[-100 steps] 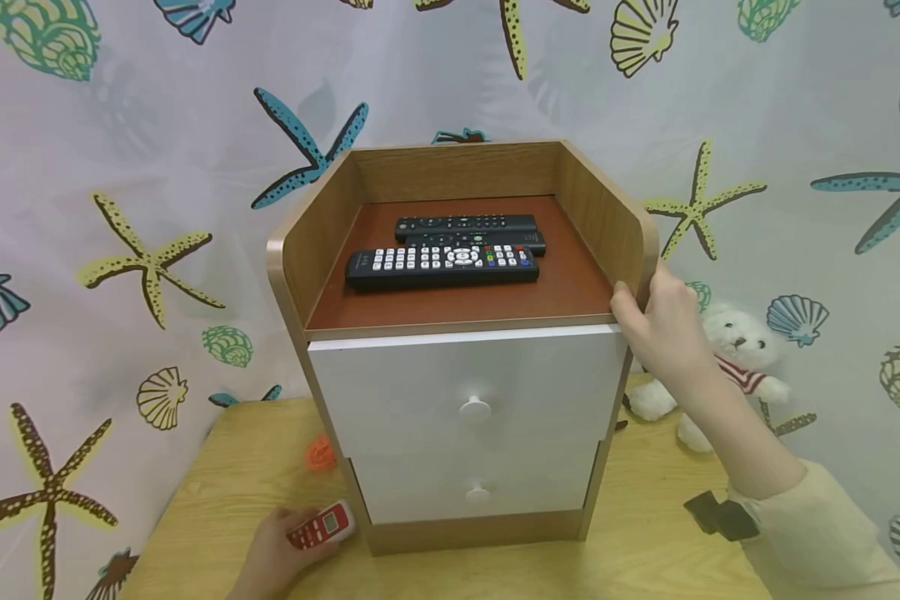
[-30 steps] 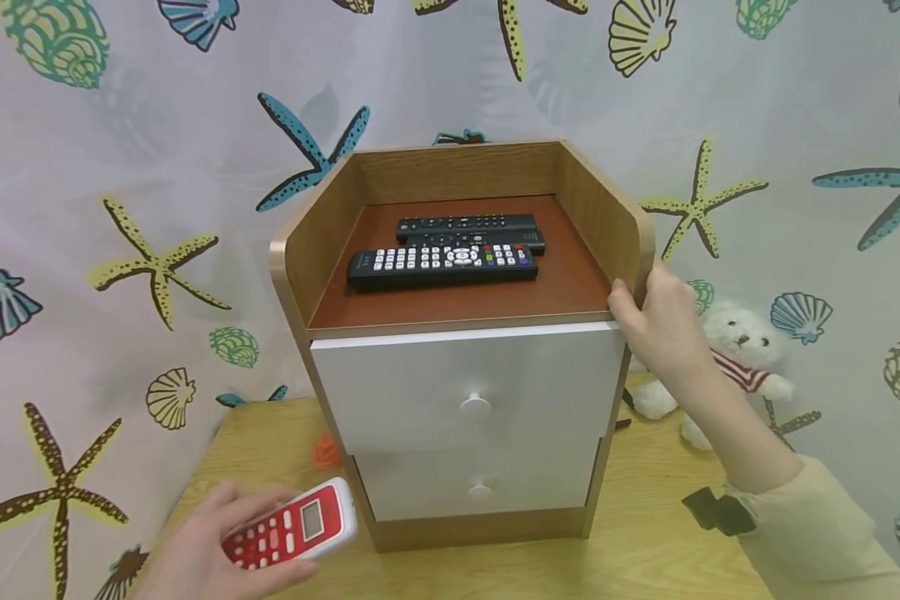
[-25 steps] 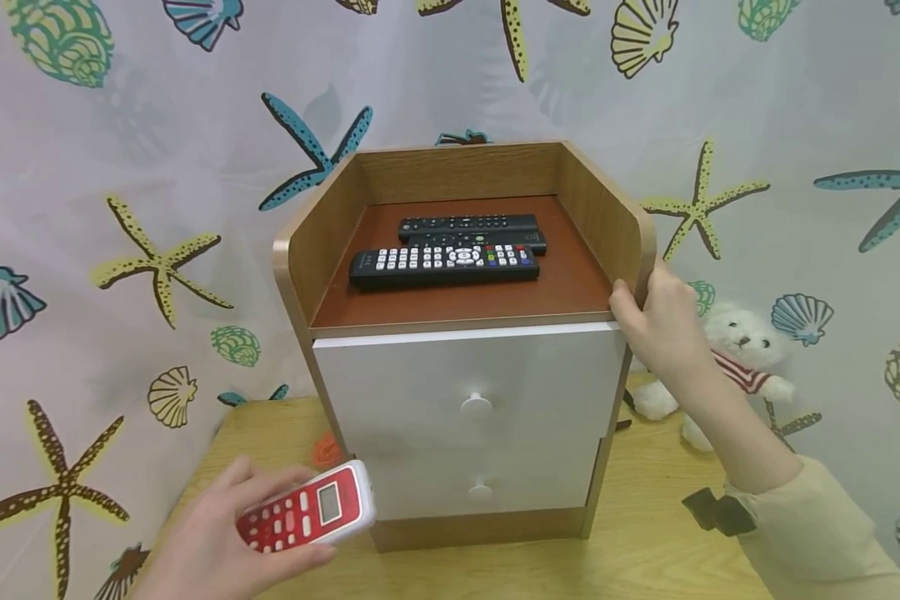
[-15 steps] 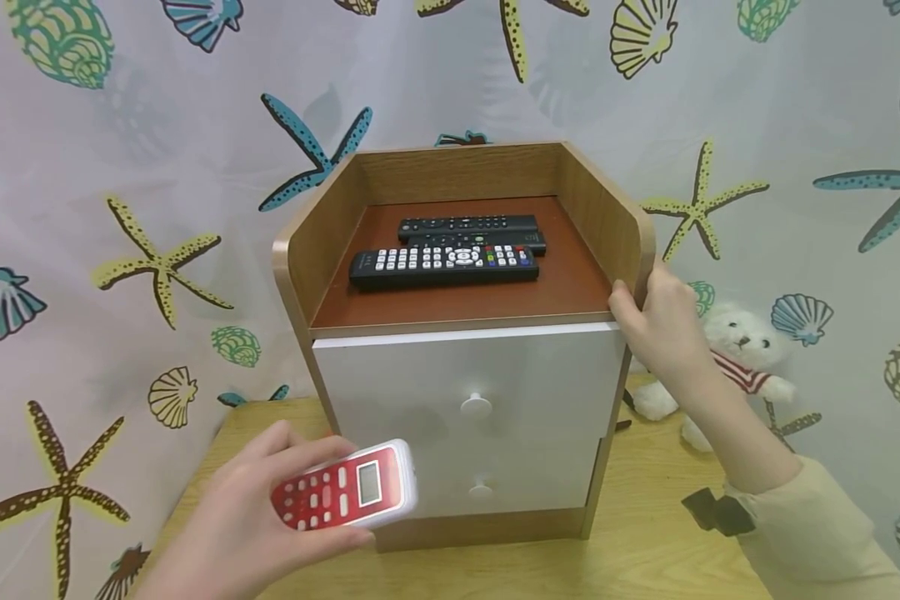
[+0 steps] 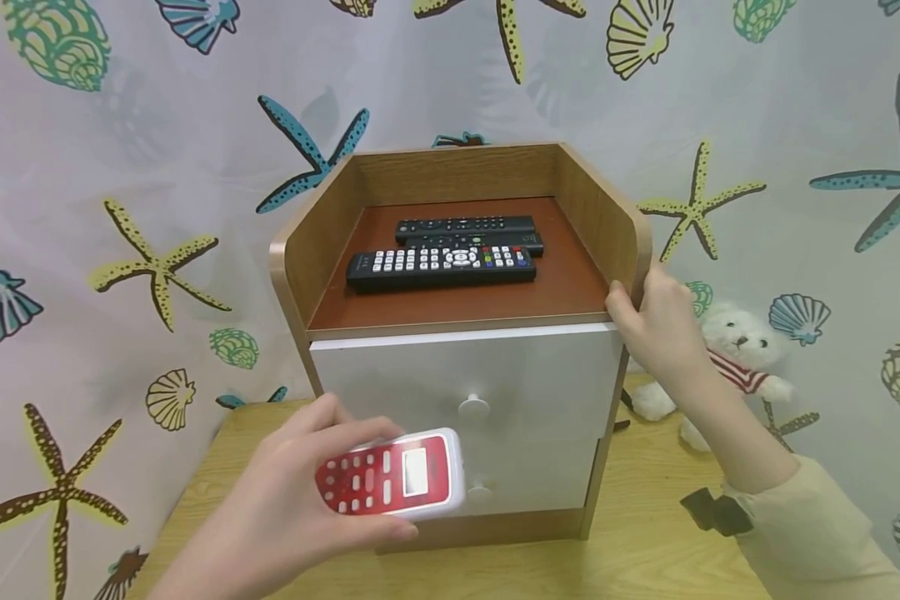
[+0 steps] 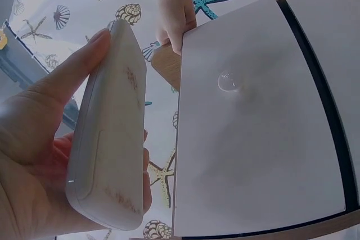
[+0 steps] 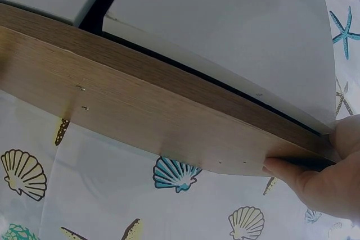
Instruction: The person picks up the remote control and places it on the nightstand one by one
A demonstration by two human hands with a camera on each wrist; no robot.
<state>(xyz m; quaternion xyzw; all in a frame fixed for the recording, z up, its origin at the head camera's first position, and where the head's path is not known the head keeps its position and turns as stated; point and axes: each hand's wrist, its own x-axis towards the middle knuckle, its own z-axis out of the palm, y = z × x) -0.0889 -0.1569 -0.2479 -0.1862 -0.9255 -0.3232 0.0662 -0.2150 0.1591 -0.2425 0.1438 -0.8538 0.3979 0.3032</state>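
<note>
In the head view, my left hand (image 5: 288, 492) holds a red and white remote control (image 5: 427, 475) between thumb and fingers. Its keys and small screen face up toward me, in front of the drawers. The left wrist view shows the remote's pale back (image 6: 115, 133), with brownish marks on it. My right hand (image 5: 663, 329) grips the front edge of the right side panel of a small wooden cabinet (image 5: 318, 250). On the cabinet's brown top lie a black remote with white buttons (image 5: 438, 268) and two dark remotes behind it, the middle one (image 5: 521, 242) partly covered.
Two white drawers, an upper one (image 5: 540, 375) and a lower one (image 5: 540, 483), have round white knobs. The cabinet stands on a wood-grain table (image 5: 645, 517). A white teddy bear (image 5: 742, 337) sits at right against a curtain (image 5: 435, 67) printed with sea shapes.
From low at the cabinet's left, my left hand has lifted the red and white remote and brought it rightward in front of the drawers. My right hand keeps its grip on the side panel.
</note>
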